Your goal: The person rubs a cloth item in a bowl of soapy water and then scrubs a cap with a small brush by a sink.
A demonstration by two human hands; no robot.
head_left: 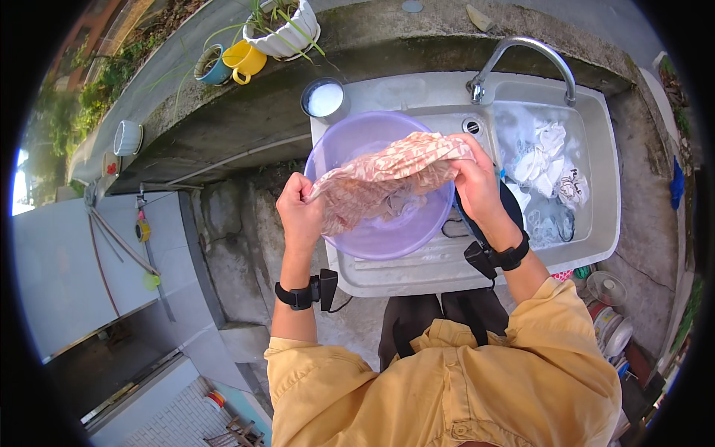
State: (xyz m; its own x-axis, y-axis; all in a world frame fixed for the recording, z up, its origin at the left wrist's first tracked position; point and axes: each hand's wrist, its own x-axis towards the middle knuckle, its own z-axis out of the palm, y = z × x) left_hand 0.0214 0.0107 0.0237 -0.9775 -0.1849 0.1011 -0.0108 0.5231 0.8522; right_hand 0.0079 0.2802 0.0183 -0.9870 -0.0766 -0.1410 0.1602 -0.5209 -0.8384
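Observation:
A pink-and-white patterned cloth garment (391, 175) is stretched between my two hands, above a purple plastic basin (365, 244). My left hand (299, 212) is closed on its left end, with the thumb on top. The right end is pinched by my right hand (478, 182). The cloth sags in the middle, and its exact kind is not clear. A greyish wet cloth (402, 205) shows in the basin beneath it. The basin rests on the left, flat side of a pale sink unit (424, 279).
Right of the basin, white laundry (547, 160) lies in sudsy water in the sink bowl (596, 201), under a curved metal faucet (525, 45). A dark cup of white powder (325, 100) stands at the unit's back left corner. Potted plants (287, 37) and a yellow mug (243, 59) line the ledge.

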